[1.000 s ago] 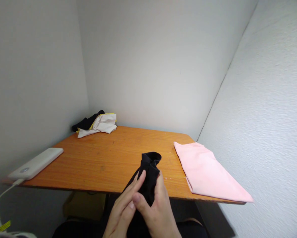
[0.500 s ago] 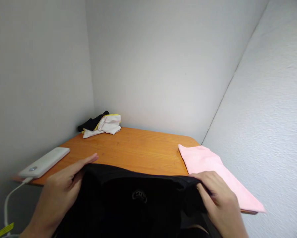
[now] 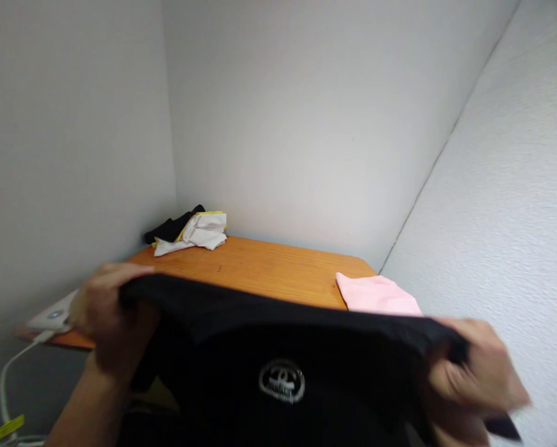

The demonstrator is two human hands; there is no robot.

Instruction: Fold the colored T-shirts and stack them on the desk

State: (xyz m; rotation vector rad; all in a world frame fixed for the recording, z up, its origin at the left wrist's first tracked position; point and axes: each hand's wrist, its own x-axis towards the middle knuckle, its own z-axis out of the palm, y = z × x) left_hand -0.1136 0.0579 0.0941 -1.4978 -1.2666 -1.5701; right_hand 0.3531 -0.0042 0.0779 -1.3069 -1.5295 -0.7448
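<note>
Black fabric garment (image 3: 222, 366) with round white logo (image 3: 282, 381) held spread across the view, top edge gripped by left hand (image 3: 110, 310) and right hand (image 3: 474, 372) set wide apart; beyond it lies orange wooden table (image 3: 259, 267) bearing folded pink cloth (image 3: 375, 295).

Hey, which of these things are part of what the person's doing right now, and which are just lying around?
In use: black shirt, held up by the left hand and right hand.

Lying around: folded pink cloth, white and yellow cloth, black cloth, white power bank, white cable, wooden table.
</note>
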